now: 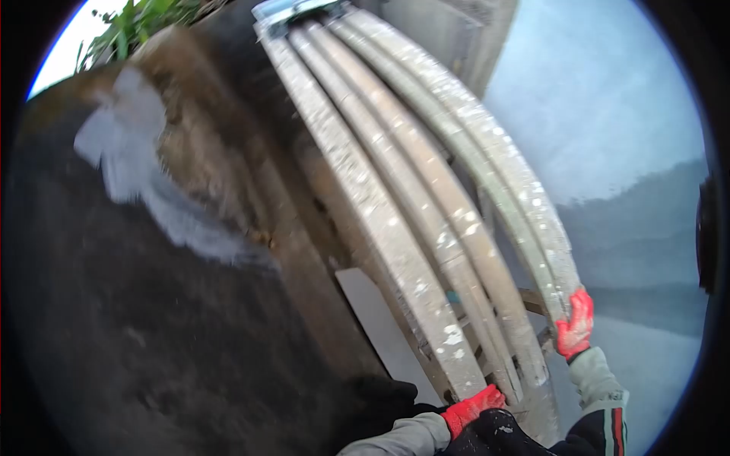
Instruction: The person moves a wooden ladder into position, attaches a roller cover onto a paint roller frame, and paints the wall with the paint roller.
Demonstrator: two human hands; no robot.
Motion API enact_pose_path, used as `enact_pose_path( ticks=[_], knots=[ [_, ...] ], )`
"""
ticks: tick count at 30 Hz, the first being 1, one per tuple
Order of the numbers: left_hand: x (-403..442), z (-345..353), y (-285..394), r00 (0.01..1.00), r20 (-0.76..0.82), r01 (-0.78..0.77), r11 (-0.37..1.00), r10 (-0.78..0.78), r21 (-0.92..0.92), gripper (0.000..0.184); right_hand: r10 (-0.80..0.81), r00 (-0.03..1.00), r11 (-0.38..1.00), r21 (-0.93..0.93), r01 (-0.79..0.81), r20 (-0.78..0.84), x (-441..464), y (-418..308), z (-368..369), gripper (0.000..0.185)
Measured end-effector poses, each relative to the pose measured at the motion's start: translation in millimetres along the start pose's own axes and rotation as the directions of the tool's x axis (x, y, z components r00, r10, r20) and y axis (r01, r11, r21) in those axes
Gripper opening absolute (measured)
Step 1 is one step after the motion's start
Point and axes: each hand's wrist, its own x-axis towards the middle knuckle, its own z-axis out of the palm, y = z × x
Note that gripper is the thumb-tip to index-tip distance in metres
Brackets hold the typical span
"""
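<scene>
Long paint-spattered planks and poles [426, 159] lie side by side, running from the upper middle to the lower right. My left hand [473, 409], in a red glove, rests at the near end of the leftmost plank [395, 251], its fingers bent over the edge. My right hand [576, 323], also in a red glove, is wrapped on the outer edge of the rightmost plank [525, 175]. The far ends of the planks meet a pale metal piece [293, 9] at the top.
A dark wall or floor surface [190, 327] with a grey patch [125, 137] fills the left. A pale smooth wall [608, 99] stands on the right. A white board [376, 315] lies beside the planks. Green plants [141, 26] show at the upper left.
</scene>
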Motion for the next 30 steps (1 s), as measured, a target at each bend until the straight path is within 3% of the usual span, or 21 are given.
enact_pose_path(
  ticks=[1, 5, 7, 8, 9, 10, 11, 12, 13, 14, 15, 16, 17, 20, 22, 25, 28, 30],
  knots=[
    [0.9, -22.3, 9.6, 0.997, 0.009, -0.074, 0.991, 0.073, 0.11, 0.042, 0.026, 1.0, 1.0, 0.003, -0.026, 0.014, 0.6, 0.0, -2.7, 0.069],
    [-36.3, 53.0, -13.7, 0.992, -0.089, -0.08, 0.992, 0.089, 0.1, 0.045, 0.257, 0.965, 0.966, -0.002, -0.257, -0.047, 9.6, -16.7, -9.1, 0.068],
    [-46.5, 86.2, -17.9, 0.987, -0.13, -0.088, 0.991, 0.1, 0.097, 0.046, 0.482, 0.874, 0.876, 0.025, -0.481, -0.065, 12.3, -11.7, 2.6, 0.06],
    [-49.3, 101.2, -21.0, 0.986, -0.131, -0.095, 0.992, 0.106, 0.086, 0.046, 0.66, 0.738, 0.748, 0.199, -0.633, -0.138, 15.6, -0.4, 26.8, 0.049],
    [-50.0, 119.5, -24.1, 0.986, -0.13, -0.099, 0.994, 0.103, 0.041, 0.047, 0.655, 0.743, 0.753, 0.201, -0.627, -0.139, 28.6, -0.1, 28.9, 0.049],
    [-49.9, 135.9, -27.6, 0.988, -0.123, -0.1, 0.993, 0.091, -0.064, 0.048, 0.723, 0.676, 0.689, 0.078, -0.721, -0.145, 37.8, -1.1, 33.1, 0.047],
    [-51.9, 158.1, -29.6, 0.991, -0.112, -0.111, 0.895, 0.068, -0.433, 0.048, 0.789, 0.593, 0.595, -0.042, -0.803, -0.163, 45.2, -6.6, 38.0, 0.046],
    [-52.7, 181.5, -34.0, 0.998, -0.058, -0.062, 0.137, 0.036, -0.989, 0.049, 0.746, 0.636, 0.626, -0.117, -0.771, -0.199, 43.5, -3.3, 41.0, 0.048],
    [-52.9, 206.7, -37.3, 1.0, -0.005, 0.003, -0.504, 0.015, -0.864, 0.049, 0.744, 0.635, 0.624, -0.125, -0.772, -0.206, 47.1, 1.9, 36.1, 0.048],
    [-53.9, 226.7, -39.2, 0.996, 0.016, 0.08, -0.779, 0.09, -0.622, 0.05, 0.764, 0.625, 0.611, -0.131, -0.781, -0.164, 47.6, 0.1, 33.8, 0.047],
    [-55.0, 245.8, -43.9, 0.986, 0.07, 0.164, -0.915, 0.148, -0.368, 0.051, 0.783, 0.61, 0.597, -0.132, -0.792, -0.118, 48.9, -4.5, 33.0, 0.047],
    [-58.1, 263.7, -51.0, 0.978, 0.08, 0.202, -0.965, 0.191, -0.167, 0.051, 0.804, 0.586, 0.577, -0.108, -0.81, -0.102, 54.7, -9.7, 27.1, 0.047],
    [-59.5, 283.8, -55.5, 0.971, 0.096, 0.226, -0.971, 0.218, -0.078, 0.052, 0.811, 0.578, 0.57, -0.101, -0.815, -0.089, 54.5, -13.0, 25.0, 0.047],
    [-58.7, 349.2, -67.1, 0.941, 0.253, 0.228, -0.974, 0.224, 0.016, 0.054, 0.801, 0.593, 0.587, -0.092, -0.805, -0.082, 56.0, -6.4, 24.9, 0.048],
    [-53.5, 404.9, -67.6, 0.881, 0.431, 0.237, -0.971, 0.197, -0.04, 0.055, 0.805, 0.586, 0.582, -0.067, -0.81, -0.09, 63.2, -7.6, 20.0, 0.048],
    [-35.5, 500.1, -46.4, 0.73, 0.669, 0.388, -0.892, 0.142, -0.234, 0.057, 0.799, 0.59, 0.587, -0.063, -0.807, -0.114, 60.1, -6.8, 21.6, 0.049],
    [-8.0, 587.8, -10.3, 0.625, 0.752, 0.624, -0.713, 0.211, -0.318, 0.07, 0.787, 0.606, 0.604, -0.057, -0.795, -0.112, 64.2, -8.1, 16.9, 0.05],
    [8.1, 604.0, 2.1, 0.598, 0.731, 0.731, -0.597, 0.329, -0.33, 0.073, 0.794, 0.595, 0.593, -0.059, -0.803, -0.126, 61.7, -9.0, 21.6, 0.05]
  ],
)
